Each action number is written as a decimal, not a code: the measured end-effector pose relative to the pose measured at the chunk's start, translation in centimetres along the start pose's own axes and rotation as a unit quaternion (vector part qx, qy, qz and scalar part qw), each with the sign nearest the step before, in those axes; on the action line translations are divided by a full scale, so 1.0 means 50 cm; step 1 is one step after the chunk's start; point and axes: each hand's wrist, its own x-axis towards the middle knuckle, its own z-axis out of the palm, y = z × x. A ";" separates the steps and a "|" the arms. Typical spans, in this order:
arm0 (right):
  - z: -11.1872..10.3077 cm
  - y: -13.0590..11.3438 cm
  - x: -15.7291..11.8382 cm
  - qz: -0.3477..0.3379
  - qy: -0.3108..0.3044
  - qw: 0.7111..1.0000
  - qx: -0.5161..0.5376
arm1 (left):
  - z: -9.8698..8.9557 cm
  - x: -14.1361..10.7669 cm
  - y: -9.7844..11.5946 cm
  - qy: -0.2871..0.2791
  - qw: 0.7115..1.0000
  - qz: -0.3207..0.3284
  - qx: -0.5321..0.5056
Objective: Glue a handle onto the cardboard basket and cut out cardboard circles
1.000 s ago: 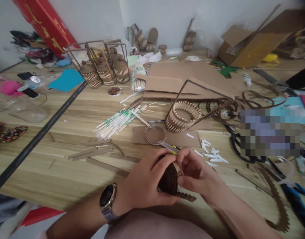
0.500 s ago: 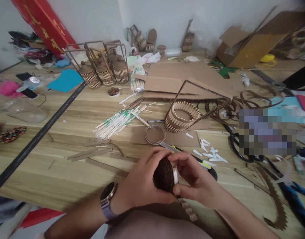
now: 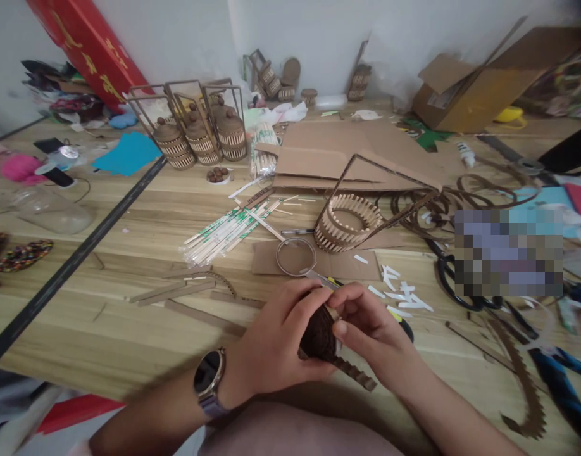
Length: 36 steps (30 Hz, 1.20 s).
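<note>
A dark brown round coil of corrugated cardboard (image 3: 319,334) sits between my hands near the table's front edge. My left hand (image 3: 276,335) is curled around its left side, thumb below and fingers over the top. On the other side my right hand (image 3: 373,329) pinches the rim with thumb and forefinger. From the coil's lower right a loose ridged strip end (image 3: 357,372) sticks out. Little shows of the white piece at the rim, mostly covered by my right fingers. Just beyond lie a metal ring (image 3: 296,256) and a partly hidden yellow-and-black cutter (image 3: 399,320).
An open slatted basket with a tall handle (image 3: 347,221) stands ahead. Wooden sticks (image 3: 228,231) lie left of it, white paper strips (image 3: 404,291) to the right. Lidded baskets (image 3: 205,142) stand at the back left. Black-handled scissors (image 3: 454,285) lie at right.
The coil has turned in my hands, and its loose strip end now points more to the right. My right thumb has moved up along the rim, covering most of the white piece.
</note>
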 end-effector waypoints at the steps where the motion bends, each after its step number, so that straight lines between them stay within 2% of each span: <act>1: -0.002 -0.004 0.000 -0.008 0.015 1.000 -0.025 | 0.000 0.001 -0.001 0.008 1.000 0.011 0.008; 6: -0.009 -0.026 -0.010 -0.063 0.117 0.976 -0.171 | -0.002 0.005 -0.008 0.039 0.997 0.010 0.071; 11: 0.009 -0.032 -0.021 -0.043 0.076 0.948 -0.307 | -0.006 0.008 -0.009 0.072 0.988 -0.025 0.132; 17: 0.021 -0.034 -0.016 -0.144 0.081 0.887 -0.430 | -0.002 0.011 -0.003 0.075 0.985 -0.070 0.137; 23: 0.022 -0.024 -0.017 -0.208 0.081 0.854 -0.471 | 0.001 0.012 -0.002 0.074 0.984 -0.084 0.141; 36: 0.011 -0.016 -0.016 -0.221 0.070 0.836 -0.498 | 0.006 0.011 0.003 0.055 0.983 -0.117 0.133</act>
